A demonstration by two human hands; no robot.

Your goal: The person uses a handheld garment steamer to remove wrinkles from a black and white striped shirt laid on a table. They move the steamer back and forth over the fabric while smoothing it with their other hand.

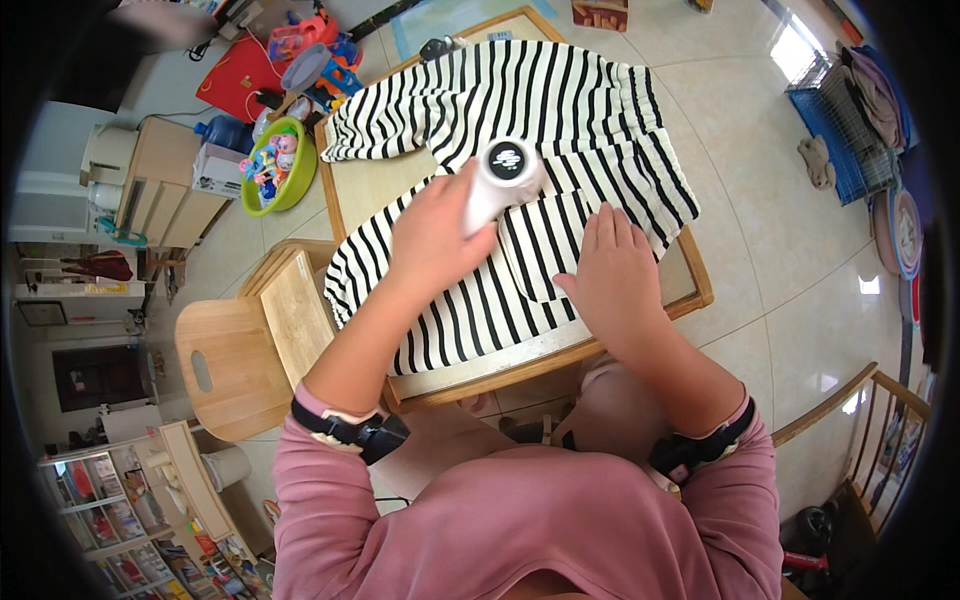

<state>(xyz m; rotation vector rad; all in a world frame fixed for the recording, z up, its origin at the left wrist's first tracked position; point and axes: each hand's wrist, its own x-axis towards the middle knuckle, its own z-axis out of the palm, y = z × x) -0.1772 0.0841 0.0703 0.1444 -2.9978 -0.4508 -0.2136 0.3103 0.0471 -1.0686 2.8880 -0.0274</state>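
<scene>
Black-and-white striped trousers lie spread over a small wooden-edged table. Their elastic waistband is to the right and the gathered leg cuffs are to the left. In my left hand is a white handheld device, likely a fabric shaver, with a round black panel on top. Its head rests on the cloth by the upper edge of a patch pocket; its underside is hidden. My right hand lies flat on the trousers at the pocket's right side, fingers close together and holding nothing.
A wooden chair stands against the table's left side. Beyond it is a green basin of toys, next to a cabinet. On the tiled floor to the right sits a wire cage. A wooden railing is at lower right.
</scene>
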